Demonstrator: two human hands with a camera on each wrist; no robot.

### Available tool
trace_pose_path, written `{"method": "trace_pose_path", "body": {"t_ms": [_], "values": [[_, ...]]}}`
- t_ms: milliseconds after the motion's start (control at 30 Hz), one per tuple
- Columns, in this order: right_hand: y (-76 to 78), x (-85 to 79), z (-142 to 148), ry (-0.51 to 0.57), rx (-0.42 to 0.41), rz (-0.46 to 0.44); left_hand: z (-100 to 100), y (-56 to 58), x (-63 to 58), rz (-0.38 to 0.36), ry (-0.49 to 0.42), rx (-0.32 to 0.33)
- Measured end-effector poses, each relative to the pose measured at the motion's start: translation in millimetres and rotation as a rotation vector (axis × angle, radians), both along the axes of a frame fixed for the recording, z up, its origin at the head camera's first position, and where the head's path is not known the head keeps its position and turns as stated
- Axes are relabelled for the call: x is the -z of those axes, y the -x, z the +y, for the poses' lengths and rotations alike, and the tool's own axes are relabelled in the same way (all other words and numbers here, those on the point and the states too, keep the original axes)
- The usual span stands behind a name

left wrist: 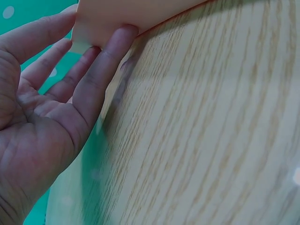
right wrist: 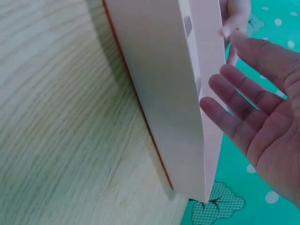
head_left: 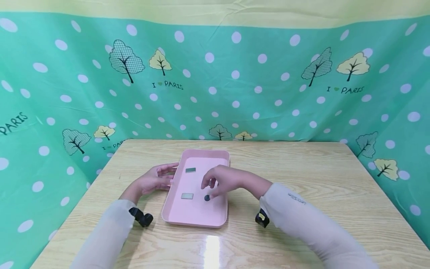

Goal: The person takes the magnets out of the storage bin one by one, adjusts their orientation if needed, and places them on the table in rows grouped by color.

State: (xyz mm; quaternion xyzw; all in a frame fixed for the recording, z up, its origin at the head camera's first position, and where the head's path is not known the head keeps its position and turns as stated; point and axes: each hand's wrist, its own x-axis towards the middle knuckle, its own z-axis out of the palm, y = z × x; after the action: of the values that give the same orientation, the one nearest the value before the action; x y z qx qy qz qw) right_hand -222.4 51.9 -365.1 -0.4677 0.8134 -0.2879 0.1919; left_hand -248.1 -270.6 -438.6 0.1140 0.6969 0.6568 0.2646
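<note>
A pink tray [head_left: 198, 220] lies on the wooden table. My left hand [head_left: 158, 179] is at its left side, fingers extended and touching the outer wall [left wrist: 108, 18]. Over the tray's right half is my right hand [head_left: 223, 179], fingers bent loosely downward. A small dark round piece [head_left: 207, 198] sits by the tip of its thumb; whether they touch I cannot tell. In the right wrist view the fingers of the right hand [right wrist: 267, 108] are spread, with nothing visible between them. To the left in the tray lie a dark green rectangular piece [head_left: 190, 170] and a paler, dark-edged one [head_left: 187, 196].
The wooden table [head_left: 285, 164] extends on both sides of the tray. Behind it hangs a green dotted cloth [head_left: 235, 89] printed with trees. Black wrist devices are strapped at the left sleeve [head_left: 142, 217] and right sleeve [head_left: 262, 218].
</note>
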Motion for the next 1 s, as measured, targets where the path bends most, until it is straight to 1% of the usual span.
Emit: {"method": "trace_pose_path", "body": {"t_ms": [100,233,433,500,667,767,833,1000], "values": [[7.0,0.7,-4,-0.029,0.044,-0.036,0,0.1,-0.4,-0.003,-0.006,0.001],[17.4,4.1,-8,-0.062,0.130,-0.070,1,0.1,-0.3,-0.005,-0.014,0.007],[29.9,7.2,-14,-0.039,0.202,-0.107,0,-0.1,0.6,-0.004,-0.018,0.014],[33.0,7.4,-16,-0.040,0.227,-0.119,0,-0.3,0.7,-0.008,-0.019,0.006],[38.2,10.1,-21,-0.070,0.327,-0.175,-2,-0.5,0.9,0.001,-0.019,0.011],[40.3,14.2,-23,-0.072,0.382,-0.191,-2,-0.5,0.6,0.009,-0.021,0.025],[41.6,17.9,-24,-0.060,0.404,-0.198,-2,-0.4,0.5,0.007,-0.022,0.029],[44.9,27.4,-26,-0.014,0.439,-0.218,-1,-0.1,0.4,-0.002,-0.010,0.010]]}}
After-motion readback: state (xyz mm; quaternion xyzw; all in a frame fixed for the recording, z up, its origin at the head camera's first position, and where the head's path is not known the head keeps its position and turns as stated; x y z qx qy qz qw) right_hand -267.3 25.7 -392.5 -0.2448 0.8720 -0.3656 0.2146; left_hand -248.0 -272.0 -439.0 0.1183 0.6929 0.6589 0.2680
